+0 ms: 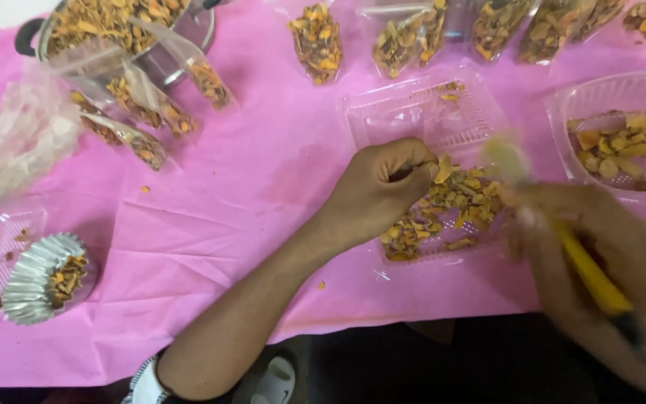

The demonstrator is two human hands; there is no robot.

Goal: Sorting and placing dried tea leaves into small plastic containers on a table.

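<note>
The widest open stretch is the pink table cover (211, 224) between the foil cup (39, 278) at the left edge and the clear clamshell tray (428, 120) of yellow-brown pieces — only a few stray crumbs lie there. The far edge is crowded: a metal pot (158, 45), small filled bags leaning beside it (143, 112) and a row of filled bags (413, 37) leave narrow gaps. On the right, the left hand (386, 187), the blurred right hand (607, 262) holding a yellow-handled tool (588, 273), and a clear bowl (622, 93) close off the way — bowl and tray sit just beside each other.
</note>
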